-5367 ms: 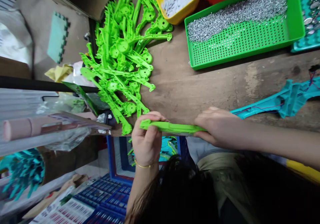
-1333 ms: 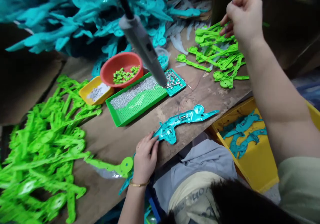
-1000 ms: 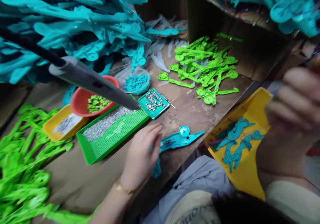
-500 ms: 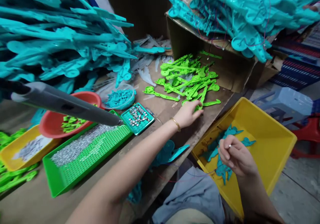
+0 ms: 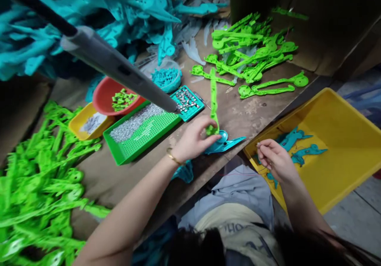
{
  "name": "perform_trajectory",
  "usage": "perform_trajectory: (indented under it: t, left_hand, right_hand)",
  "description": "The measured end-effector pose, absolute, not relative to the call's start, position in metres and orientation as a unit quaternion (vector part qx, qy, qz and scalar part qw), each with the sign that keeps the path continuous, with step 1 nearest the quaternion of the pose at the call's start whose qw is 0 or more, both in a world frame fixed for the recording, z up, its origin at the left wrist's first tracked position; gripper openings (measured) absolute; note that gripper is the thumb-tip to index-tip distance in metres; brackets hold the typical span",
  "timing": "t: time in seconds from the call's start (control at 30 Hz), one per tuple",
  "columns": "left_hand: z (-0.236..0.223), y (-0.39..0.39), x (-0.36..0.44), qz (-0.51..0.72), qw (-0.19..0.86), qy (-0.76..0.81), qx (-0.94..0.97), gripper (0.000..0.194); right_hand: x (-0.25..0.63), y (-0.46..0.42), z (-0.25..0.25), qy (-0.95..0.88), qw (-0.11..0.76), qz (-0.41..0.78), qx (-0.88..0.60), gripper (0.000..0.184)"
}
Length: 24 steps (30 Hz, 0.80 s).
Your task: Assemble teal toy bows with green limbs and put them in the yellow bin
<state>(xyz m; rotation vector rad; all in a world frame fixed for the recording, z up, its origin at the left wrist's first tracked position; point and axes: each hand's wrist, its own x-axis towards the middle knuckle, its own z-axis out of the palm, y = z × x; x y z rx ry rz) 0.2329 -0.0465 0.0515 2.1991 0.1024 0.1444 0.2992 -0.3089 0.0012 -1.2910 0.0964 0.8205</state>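
My left hand [image 5: 195, 137] is closed round the wide end of a long green plastic part [image 5: 213, 95], whose narrow arm points up and away. It is held just above a teal plastic part [image 5: 229, 144] lying near the table's front edge. My right hand [image 5: 274, 157] is pinched in front of the yellow bin [image 5: 336, 171], with a tiny silvery piece [image 5: 258, 144] at the fingertips. A thin red wire [image 5: 238, 174] runs across the lap towards this hand; whether it joins the piece I cannot tell. Teal parts [image 5: 308, 154] lie inside the bin.
A pile of green parts [image 5: 247, 56] lies ahead, another [image 5: 44, 186] at left. A green basket [image 5: 149, 139] holds small metal pieces, beside a teal tray [image 5: 187, 103] of metal discs and a red bowl [image 5: 102, 95]. A grey pen-shaped tool [image 5: 119, 67] hangs over them.
My left hand has taken a green part from the pile and brought it back towards me, over the teal part. The right hand stays pinched by the bin. The view has shifted.
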Motion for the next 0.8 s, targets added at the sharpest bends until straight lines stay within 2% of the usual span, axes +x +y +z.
perform_trajectory:
  t: [0.07,0.13,0.23,0.43,0.8]
  left_hand:
    - [0.034,-0.052,0.23,0.028,0.354,0.009,0.935,0.024]
    - [0.022,-0.057,0.231,0.013,0.315,0.003,0.949,0.03]
    - [0.016,-0.061,0.231,0.019,0.322,-0.004,0.946,0.034]
    - [0.018,-0.057,0.223,0.014,0.36,-0.048,0.931,0.034]
    - [0.01,-0.062,0.228,-0.005,0.331,-0.077,0.94,0.035]
  right_hand:
    - [0.295,-0.302,-0.002,0.03,0.708,0.369,-0.602,0.033]
    - [0.294,-0.295,-0.005,0.004,0.692,0.322,-0.646,0.031]
    - [0.297,-0.286,-0.008,-0.042,0.673,0.242,-0.698,0.029]
    - [0.297,-0.269,-0.009,-0.033,0.667,0.272,-0.692,0.032]
    - [0.295,-0.265,-0.013,-0.032,0.649,0.27,-0.71,0.033]
